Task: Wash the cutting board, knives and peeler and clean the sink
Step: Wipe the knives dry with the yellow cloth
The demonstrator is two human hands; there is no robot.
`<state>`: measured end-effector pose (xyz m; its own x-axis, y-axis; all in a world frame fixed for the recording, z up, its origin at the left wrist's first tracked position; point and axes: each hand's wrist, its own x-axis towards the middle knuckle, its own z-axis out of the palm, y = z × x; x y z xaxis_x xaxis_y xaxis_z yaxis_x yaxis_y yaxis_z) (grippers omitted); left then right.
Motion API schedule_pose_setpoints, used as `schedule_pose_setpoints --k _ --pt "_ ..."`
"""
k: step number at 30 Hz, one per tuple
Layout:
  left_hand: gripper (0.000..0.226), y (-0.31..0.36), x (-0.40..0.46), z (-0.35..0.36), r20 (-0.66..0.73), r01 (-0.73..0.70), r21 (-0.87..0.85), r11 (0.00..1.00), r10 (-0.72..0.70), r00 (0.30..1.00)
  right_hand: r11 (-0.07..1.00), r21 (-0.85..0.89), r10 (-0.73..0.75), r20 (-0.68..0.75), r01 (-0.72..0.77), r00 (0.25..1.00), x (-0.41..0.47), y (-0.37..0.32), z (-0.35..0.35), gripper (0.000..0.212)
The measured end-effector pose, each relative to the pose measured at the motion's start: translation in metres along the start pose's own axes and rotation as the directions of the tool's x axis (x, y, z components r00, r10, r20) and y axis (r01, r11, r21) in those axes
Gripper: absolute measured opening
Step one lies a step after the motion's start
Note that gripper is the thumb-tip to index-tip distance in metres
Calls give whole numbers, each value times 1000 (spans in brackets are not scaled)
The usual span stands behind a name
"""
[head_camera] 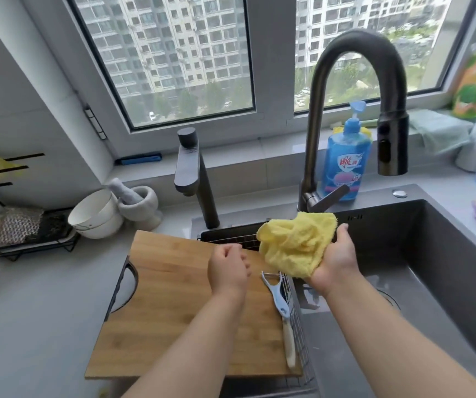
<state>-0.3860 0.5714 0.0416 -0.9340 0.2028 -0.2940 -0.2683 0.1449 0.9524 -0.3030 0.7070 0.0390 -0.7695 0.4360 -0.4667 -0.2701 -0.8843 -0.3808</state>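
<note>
the wooden cutting board (179,305) lies flat across the left end of the dark sink (443,254), partly on the grey tabletop (35,317), its cut-out handle toward the left. along its right edge rests the peeler (281,308), blade end away from me, pale handle toward me, beside a wire rack (300,334) set into the sink. my right hand (335,262) grips a crumpled yellow cloth (295,244), held up over the sink just right of the board, my thumb curled round its upper edge. my left hand (226,268) hovers above the board with the fingers curled loosely inward and holding nothing; it is slightly blurred. behind the cloth rises the tall dark arched faucet (357,104), its spray head hanging over the basin, and a shorter dark tap (192,173) stands to its left. a blue bottle of dish soap (345,159) stands behind the faucet's base. farther left on the tabletop sit stacked white bowls (94,215), tilted, touching a stone mortar and pestle (137,202), and a black wire stand (15,225). no knives can be made out. a window (173,58) shows apartment blocks outside.
</note>
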Motion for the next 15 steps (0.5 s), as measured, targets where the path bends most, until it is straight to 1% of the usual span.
schedule_pose_setpoints --k 1,2,3,4,6,8,10,11,13,15 --pt "21 -11 5 4 13 157 22 987 -157 988 999 29 -30 -3 31 1000 1 -7 -2 84" --pt "23 -22 6 9 46 315 61 947 -318 947 997 54 -50 -7 50 999 3 -13 -6 83" --pt "27 -35 6 14 73 428 102 898 -436 897 995 77 -59 -13 60 998 4 -17 -9 83" --pt "27 -47 6 19 92 493 153 857 -509 856 994 92 -62 -17 63 998 5 -20 -12 82" --pt "24 -65 -1 27 144 527 266 807 -573 807 993 100 -60 -24 62 998 6 -22 -19 80" --pt "25 -74 -8 34 184 531 359 767 -616 766 994 95 -49 -33 52 998 5 -23 -25 79" --pt "17 -80 -12 41 189 520 436 734 -640 745 995 87 -47 -48 51 998 6 -26 -29 78" --pt "14 -83 -14 44 185 507 460 729 -637 748 995 86 -45 -57 50 997 6 -28 -31 78" --pt "24 -89 -15 47 152 520 455 723 -638 755 995 87 -45 -74 51 996 7 -30 -33 78" --pt "23 -91 -18 50 153 555 448 701 -672 725 995 86 -50 -80 57 996 9 -32 -36 78"
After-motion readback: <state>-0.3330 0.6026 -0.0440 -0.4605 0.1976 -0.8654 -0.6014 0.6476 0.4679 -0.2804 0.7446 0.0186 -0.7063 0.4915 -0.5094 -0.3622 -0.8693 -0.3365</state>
